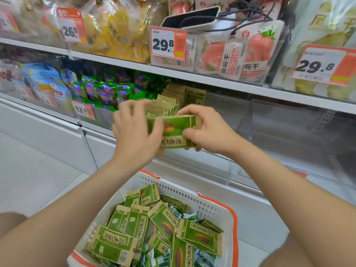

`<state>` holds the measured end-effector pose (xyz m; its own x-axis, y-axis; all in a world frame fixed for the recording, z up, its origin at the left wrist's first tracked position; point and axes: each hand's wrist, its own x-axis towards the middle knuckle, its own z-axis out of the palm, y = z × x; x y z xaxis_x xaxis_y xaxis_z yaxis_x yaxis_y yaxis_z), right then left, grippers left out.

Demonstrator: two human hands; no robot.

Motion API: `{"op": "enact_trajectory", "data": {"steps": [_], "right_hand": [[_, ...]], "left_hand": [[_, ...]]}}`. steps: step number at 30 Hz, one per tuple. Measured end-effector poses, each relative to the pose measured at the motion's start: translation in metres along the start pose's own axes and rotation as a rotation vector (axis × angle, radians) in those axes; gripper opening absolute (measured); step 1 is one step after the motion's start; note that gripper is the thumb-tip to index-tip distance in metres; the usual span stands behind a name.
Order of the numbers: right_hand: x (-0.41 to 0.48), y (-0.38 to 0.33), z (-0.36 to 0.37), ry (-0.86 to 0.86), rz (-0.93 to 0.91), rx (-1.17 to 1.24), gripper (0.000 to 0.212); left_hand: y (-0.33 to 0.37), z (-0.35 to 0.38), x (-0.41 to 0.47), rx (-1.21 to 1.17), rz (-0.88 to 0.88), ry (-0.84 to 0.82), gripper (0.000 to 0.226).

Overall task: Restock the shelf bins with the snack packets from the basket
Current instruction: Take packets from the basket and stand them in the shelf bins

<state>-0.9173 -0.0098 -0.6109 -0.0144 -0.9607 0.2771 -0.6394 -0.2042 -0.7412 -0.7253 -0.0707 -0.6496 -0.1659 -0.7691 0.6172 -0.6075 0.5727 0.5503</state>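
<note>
A stack (176,132) of green-and-kraft packets is held between both hands, in front of the bin (243,122) and well above the basket (185,191).

Handling, as judged:
- The packets look light, being flat paper sachets.
- They seem stiff at the sealed edges and soft across the faces.
- They are not fragile, but the smooth faces would likely let the stack fan out or slide if it were squeezed at one end only.
- Hold is best taken at both short ends, with the faces pressed together.

Left hand (134,130): the fingers (154,132) are curled over the stack's left end and across its front face. The thumb is hidden behind, so the depth of the grip is unclear.

Right hand (209,128): the right end is clamped, with fingers wrapped over the top edge and the thumb pressed on the lower front corner.

The stack lies sideways, long edge roughly level, with the printed face toward the camera and both ends covered by fingers.

Just behind it, a row (169,105) of the same packets stands upright in the bin, with free space to the row's right. Many more packets (165,222) are left loose in the basket, so the restock is judged far from done.
</note>
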Motion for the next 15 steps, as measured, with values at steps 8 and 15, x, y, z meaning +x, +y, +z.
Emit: {"op": "enact_trajectory", "data": {"steps": [8,15], "right_hand": [[0.008,0.014,0.027,0.346,0.217,0.288,0.040],[0.008,0.007,0.038,0.323,0.382,0.501,0.025]], "left_hand": [[0.002,0.016,0.004,-0.508,-0.357,-0.197,0.025],[0.010,0.022,0.013,-0.755,-0.505,-0.322,0.032]]}}
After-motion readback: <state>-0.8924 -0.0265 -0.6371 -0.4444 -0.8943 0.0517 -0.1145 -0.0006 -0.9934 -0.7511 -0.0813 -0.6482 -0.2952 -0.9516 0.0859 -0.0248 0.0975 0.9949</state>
